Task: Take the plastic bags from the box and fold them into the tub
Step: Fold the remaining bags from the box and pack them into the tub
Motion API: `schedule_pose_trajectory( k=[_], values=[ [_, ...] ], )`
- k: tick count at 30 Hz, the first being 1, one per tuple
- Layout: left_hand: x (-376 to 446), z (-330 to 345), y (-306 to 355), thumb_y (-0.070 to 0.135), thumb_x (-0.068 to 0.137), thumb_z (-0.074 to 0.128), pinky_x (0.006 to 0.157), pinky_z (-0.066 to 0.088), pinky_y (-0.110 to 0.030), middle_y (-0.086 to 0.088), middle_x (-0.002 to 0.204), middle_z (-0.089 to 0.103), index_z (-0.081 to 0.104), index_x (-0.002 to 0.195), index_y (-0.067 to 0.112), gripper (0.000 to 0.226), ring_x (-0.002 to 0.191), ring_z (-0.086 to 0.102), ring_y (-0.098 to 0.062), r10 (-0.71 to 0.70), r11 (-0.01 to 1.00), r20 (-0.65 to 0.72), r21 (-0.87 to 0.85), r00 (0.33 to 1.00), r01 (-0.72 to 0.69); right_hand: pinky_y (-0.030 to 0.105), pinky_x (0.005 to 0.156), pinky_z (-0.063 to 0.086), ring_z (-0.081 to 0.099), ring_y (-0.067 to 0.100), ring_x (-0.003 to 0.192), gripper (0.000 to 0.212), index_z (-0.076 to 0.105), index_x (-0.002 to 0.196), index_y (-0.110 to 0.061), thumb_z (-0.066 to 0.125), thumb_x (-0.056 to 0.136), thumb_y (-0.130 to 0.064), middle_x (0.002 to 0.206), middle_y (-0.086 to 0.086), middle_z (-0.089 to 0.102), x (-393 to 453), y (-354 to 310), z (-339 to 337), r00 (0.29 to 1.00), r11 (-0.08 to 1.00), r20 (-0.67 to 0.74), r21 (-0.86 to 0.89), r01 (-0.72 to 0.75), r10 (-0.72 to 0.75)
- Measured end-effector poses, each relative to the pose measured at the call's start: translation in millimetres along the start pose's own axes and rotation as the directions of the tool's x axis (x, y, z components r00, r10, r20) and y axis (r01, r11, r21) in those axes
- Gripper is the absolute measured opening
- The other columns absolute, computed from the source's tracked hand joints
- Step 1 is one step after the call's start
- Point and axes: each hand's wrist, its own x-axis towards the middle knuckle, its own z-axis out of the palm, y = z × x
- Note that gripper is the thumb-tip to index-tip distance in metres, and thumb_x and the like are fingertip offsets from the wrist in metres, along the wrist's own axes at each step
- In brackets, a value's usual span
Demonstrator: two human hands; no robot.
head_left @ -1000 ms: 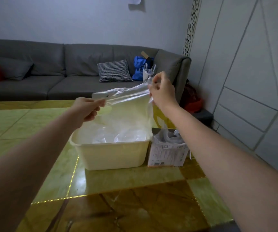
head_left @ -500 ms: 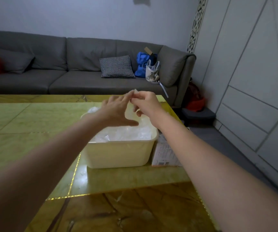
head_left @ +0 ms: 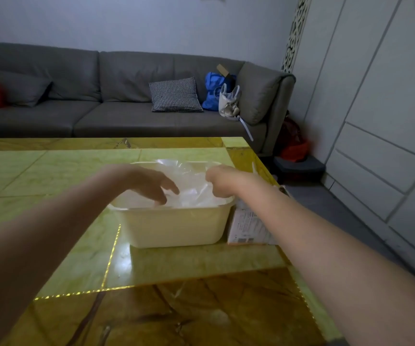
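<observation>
- A cream tub (head_left: 176, 227) is seen on the green and amber worktop (head_left: 51, 176), with clear plastic bags (head_left: 189, 181) piled inside it up to the rim.
- The left hand (head_left: 149, 183) is held over the tub's left half, its fingers spread loosely and pointed down, the tips touching the plastic.
- The right hand (head_left: 220, 181) is placed at the tub's right rim, fingers curled downward into the plastic; whether a bag is gripped cannot be told.
- A printed cardboard box (head_left: 247, 227) is set just beside the tub's right wall, partly hidden by the right forearm.
- A grey sofa (head_left: 101, 96) with a checked cushion (head_left: 175, 94) is seen beyond the worktop.
</observation>
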Motion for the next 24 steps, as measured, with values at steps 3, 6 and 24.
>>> schedule_pose_trajectory(
  k=[3,6,24],
  values=[
    [-4.4,-12.8,4.0,0.010,0.090,0.049,0.112,0.026,-0.037,0.003,0.142,0.040,0.046,0.133,0.024,0.045,0.132,0.035,-0.017,0.121,0.911,-0.105,-0.383,0.987,-0.152,0.029,0.071,0.041,0.048,0.023,0.085,0.037,0.048,0.125,-0.001,0.040,0.089,0.006,0.098,0.009,0.051,0.9,-4.0,-0.3,0.999,0.998,0.041,-0.055,-0.006,0.008],
    [-1.8,-11.5,10.4,0.053,0.088,0.046,0.111,0.024,-0.037,0.008,0.145,0.036,0.046,0.135,0.026,0.054,0.136,0.030,-0.017,0.160,0.824,-0.083,-0.538,0.984,-0.179,0.030,0.077,0.047,0.053,0.025,0.096,0.047,0.041,0.136,-0.003,0.042,0.089,0.005,0.121,0.010,0.051,1.8,-6.9,2.5,0.997,0.996,0.071,-0.084,-0.006,0.012],
    [43.0,21.2,-1.3,0.011,0.093,0.050,0.102,0.035,-0.028,-0.008,0.141,0.043,0.050,0.133,0.016,0.041,0.128,0.043,-0.024,-0.055,0.994,0.041,-0.091,0.998,0.058,0.029,0.080,0.038,0.043,0.019,0.082,0.014,0.048,0.109,-0.007,0.045,0.095,-0.005,0.096,0.008,0.046,19.6,-17.9,16.9,0.982,0.993,0.182,-0.113,-0.024,0.044]
  ],
)
